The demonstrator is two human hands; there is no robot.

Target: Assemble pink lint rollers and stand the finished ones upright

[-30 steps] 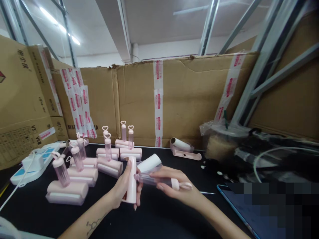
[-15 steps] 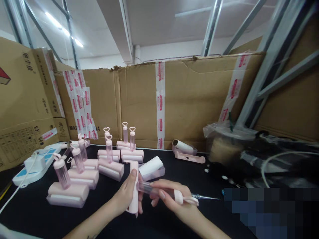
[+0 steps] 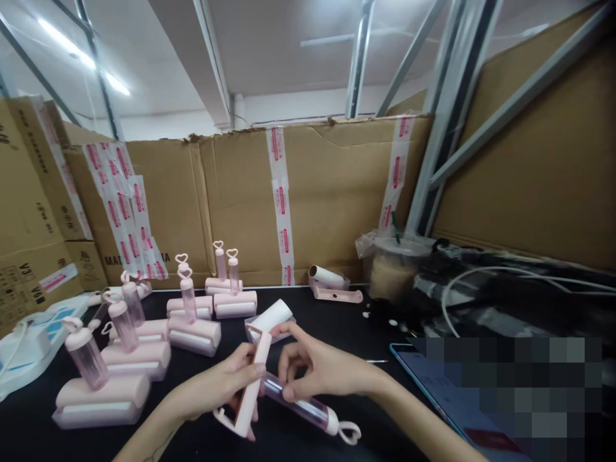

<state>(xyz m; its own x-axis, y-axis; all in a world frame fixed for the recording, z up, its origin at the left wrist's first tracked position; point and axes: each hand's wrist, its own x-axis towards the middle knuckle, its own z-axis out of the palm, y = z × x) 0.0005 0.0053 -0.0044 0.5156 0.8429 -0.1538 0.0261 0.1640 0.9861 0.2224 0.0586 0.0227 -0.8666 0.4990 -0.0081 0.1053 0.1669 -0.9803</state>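
Note:
My left hand [image 3: 231, 378] is closed around a pale pink lint roller cover [image 3: 253, 391], held tilted with its hollow side showing. A clear pink handle [image 3: 305, 409] with a heart-shaped loop meets the cover at its middle and slants down to the right. My right hand [image 3: 312, 366] has its thumb and curled fingers at the handle's upper part, while its index finger reaches toward the cover's top end. Just behind, a white adhesive roll [image 3: 274, 319] lies in a clear tray, partly hidden by my right hand.
Several assembled lint rollers [image 3: 103, 398] stand at the left beside a white power strip [image 3: 52, 333]. Farther back are another roll [image 3: 327, 276] and a pink cover [image 3: 338, 295]. A drink cup [image 3: 392, 276], black cables and a phone [image 3: 433, 385] lie right. Cardboard [image 3: 240, 205] walls the back.
The cover has turned in my left hand from upright to tilted, showing its hollow side. My right hand has moved up along the handle toward the cover. The view has swung right.

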